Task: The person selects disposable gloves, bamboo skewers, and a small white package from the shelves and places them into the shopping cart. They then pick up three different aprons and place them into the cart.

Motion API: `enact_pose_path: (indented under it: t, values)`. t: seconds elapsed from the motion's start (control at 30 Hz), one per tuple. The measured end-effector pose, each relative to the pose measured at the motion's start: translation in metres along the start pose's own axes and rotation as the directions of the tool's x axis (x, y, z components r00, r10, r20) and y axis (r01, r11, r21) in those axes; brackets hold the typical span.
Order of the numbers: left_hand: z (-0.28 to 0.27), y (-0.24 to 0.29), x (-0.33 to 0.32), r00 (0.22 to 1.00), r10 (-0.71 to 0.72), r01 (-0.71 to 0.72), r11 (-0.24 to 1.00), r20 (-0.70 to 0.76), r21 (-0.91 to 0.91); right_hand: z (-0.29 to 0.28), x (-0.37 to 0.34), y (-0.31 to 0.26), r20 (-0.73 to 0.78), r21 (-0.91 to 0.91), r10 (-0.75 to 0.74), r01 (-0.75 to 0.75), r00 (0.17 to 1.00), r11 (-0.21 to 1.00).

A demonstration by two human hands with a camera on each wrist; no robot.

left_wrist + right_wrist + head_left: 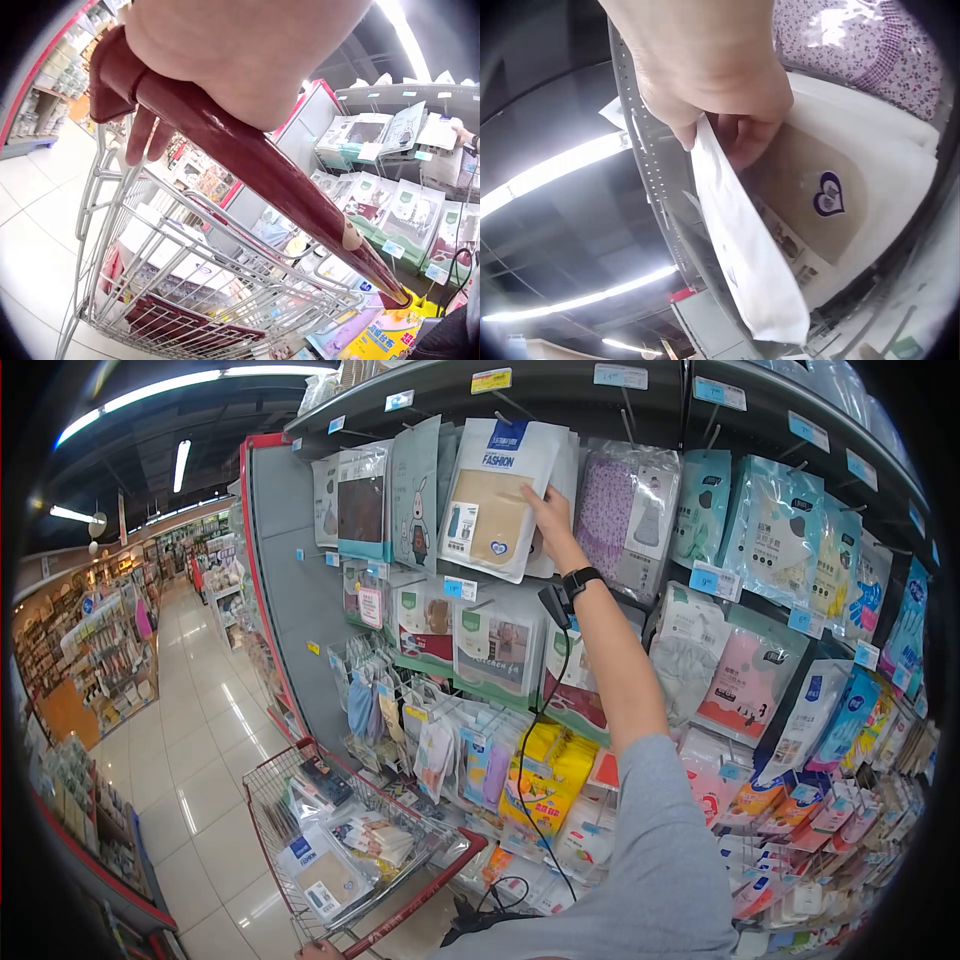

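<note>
In the head view a white and beige package with a blue label hangs on the upper row of the rack. My right hand pinches its right edge; in the right wrist view the thumb and curled fingers of that hand grip the white package edge, with a similar package behind it. At the bottom of the head view my left hand is on the red cart handle. The left wrist view shows that hand curled over the handle.
A wire cart holds several packages, one of them white and beige. Purple floral packages hang right of the right hand. Price tags stick out below the row. A tiled aisle runs along the left.
</note>
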State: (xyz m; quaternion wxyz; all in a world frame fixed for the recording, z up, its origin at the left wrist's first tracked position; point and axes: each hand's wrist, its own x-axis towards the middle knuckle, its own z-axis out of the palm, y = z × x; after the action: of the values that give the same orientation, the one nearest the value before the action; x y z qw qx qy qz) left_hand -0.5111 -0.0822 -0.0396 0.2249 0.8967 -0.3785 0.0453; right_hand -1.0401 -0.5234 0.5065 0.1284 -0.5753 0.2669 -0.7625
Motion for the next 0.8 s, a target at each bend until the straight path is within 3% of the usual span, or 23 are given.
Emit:
enact_pose_path:
  t: [0.1, 0.23, 0.3, 0.43, 0.53, 0.73, 0.8]
  values:
    - [0.003, -0.002, 0.003, 1.0, -0.013, 0.013, 1.0, 0.016, 0.011, 0.011, 0.005, -0.018, 0.091, -0.044, -0.014, 0.018, 0.996, 0.999]
    - [-0.001, 0.0, 0.001, 0.999, -0.001, 0.001, 1.0, 0.034, 0.0, 0.032, 0.006, -0.049, 0.043, 0.007, -0.065, 0.065, 0.997, 0.998]
    - [-0.001, 0.0, 0.0, 0.999, -0.013, 0.013, 1.0, 0.047, -0.008, 0.038, 0.017, -0.053, 0.012, 0.182, -0.042, 0.039, 0.999, 0.982]
    - [0.001, -0.001, 0.002, 1.0, -0.014, 0.014, 1.0, 0.024, -0.008, 0.055, 0.021, -0.081, 0.036, 0.34, -0.01, -0.003, 0.999, 0.94]
    - [0.004, -0.003, 0.003, 0.999, -0.016, 0.015, 1.0, 0.028, 0.02, 0.069, 0.007, -0.109, 0.072, 0.325, -0.011, -0.013, 0.997, 0.946]
    - [0.006, -0.005, 0.006, 0.997, -0.024, 0.021, 0.999, 0.07, 0.044, 0.138, -0.053, -0.139, 0.222, 0.044, -0.289, 0.287, 0.931, 0.957]
    - [0.007, -0.005, 0.006, 0.996, -0.028, 0.023, 0.998, 0.083, 0.059, 0.166, -0.093, -0.139, 0.319, 0.042, -0.219, 0.217, 0.922, 0.975]
